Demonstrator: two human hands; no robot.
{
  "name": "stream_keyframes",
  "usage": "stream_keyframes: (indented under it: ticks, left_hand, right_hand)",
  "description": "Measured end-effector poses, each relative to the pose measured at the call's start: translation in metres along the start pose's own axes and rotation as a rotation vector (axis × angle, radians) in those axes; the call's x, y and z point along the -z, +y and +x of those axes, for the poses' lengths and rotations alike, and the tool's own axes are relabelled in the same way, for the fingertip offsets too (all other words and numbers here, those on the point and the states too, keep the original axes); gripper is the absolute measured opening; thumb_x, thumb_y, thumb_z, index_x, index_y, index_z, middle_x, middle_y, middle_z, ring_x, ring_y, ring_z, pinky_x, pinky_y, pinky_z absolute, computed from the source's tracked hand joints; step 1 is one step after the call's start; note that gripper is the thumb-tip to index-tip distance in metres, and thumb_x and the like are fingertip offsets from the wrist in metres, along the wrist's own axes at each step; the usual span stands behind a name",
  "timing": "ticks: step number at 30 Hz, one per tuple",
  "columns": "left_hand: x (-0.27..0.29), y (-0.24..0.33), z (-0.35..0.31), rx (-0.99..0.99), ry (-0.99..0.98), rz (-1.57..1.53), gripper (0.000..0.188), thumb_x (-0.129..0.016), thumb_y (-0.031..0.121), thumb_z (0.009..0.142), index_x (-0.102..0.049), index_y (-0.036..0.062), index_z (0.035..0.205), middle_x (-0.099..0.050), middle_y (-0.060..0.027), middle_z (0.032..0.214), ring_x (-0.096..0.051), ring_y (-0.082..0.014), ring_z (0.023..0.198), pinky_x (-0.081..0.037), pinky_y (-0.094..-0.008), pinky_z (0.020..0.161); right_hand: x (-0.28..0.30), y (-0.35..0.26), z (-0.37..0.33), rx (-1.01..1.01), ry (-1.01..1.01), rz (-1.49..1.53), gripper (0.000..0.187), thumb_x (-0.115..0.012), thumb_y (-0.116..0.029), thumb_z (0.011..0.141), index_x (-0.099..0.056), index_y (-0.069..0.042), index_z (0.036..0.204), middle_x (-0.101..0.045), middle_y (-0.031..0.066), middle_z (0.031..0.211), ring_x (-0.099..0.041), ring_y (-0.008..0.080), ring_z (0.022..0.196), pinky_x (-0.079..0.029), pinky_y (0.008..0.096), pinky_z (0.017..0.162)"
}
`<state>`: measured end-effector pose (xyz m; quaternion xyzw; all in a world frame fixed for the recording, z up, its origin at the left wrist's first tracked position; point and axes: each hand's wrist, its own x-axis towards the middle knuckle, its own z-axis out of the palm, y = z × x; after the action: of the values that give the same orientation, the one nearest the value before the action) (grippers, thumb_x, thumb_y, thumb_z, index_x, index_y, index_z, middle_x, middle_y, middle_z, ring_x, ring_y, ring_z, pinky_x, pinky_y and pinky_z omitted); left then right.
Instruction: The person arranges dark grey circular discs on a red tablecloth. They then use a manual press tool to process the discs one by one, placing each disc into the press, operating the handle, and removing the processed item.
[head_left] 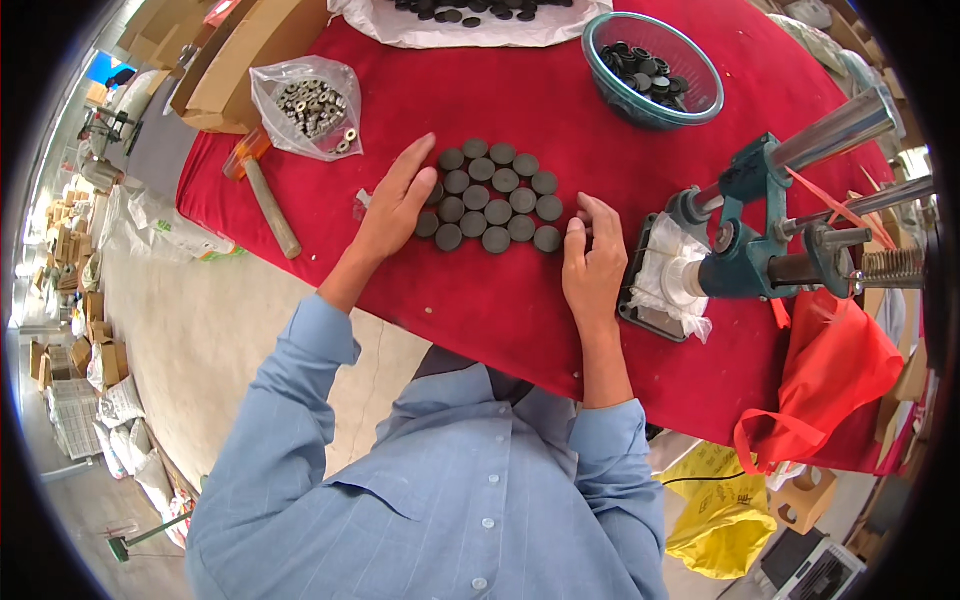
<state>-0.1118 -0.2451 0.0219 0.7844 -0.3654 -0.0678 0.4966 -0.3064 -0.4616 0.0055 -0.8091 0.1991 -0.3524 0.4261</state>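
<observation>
Several dark grey round discs (498,212) lie flat in a close cluster on the red cloth (480,300). My left hand (396,207) rests at the cluster's left side, fingers stretched out and thumb apart, its edge next to the outermost discs. On the other side, my right hand (597,262) stands a little away from the rightmost discs, its fingers loosely bent and the thumb apart. Neither hand shows anything held. Just right of my right hand is a teal press (735,225) with steel shafts, its base partly wrapped in white plastic.
A clear bag of small metal rings (312,108), an orange-headed hammer (268,200) and a cardboard box (250,60) are at left. Behind the discs are a teal bowl (597,62) of black parts and a white sheet (450,32). A red bag (835,365) hangs at right.
</observation>
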Motion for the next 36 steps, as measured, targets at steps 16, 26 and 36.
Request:
stream_keyframes:
  ticks: [16,26,36]
  left_hand:
    - [-0.048,0.013,0.042,-0.221,-0.442,0.016,0.049,-0.045,0.032,0.115,-0.058,0.0047,0.153,-0.052,-0.0136,0.162,-0.037,-0.0328,0.158,-0.026,-0.0464,0.131]
    - [-0.040,0.032,0.049,-0.203,-0.386,-0.084,0.047,-0.055,0.027,0.111,-0.059,0.0046,0.152,-0.053,-0.0150,0.162,-0.044,-0.0305,0.154,-0.031,-0.0457,0.128]
    - [-0.068,0.038,0.073,-0.245,-0.665,0.041,0.045,-0.050,0.037,0.114,-0.067,0.0087,0.145,-0.062,-0.0107,0.154,-0.047,-0.0296,0.152,-0.028,-0.0484,0.129]
  right_hand:
    - [0.001,0.005,0.000,0.004,0.027,0.007,0.034,-0.055,0.000,0.099,-0.064,0.005,0.132,-0.066,0.0219,0.128,-0.070,0.0337,0.106,-0.057,0.0446,0.096]
    - [0.004,0.009,0.003,-0.009,0.025,0.005,0.043,-0.051,-0.001,0.100,-0.059,0.006,0.142,-0.064,0.0237,0.138,-0.068,0.0355,0.118,-0.054,0.0459,0.104]
    - [0.005,0.007,0.005,-0.090,0.002,0.074,0.042,-0.049,0.003,0.099,-0.059,0.006,0.141,-0.064,0.0236,0.136,-0.069,0.0345,0.119,-0.054,0.0447,0.103]
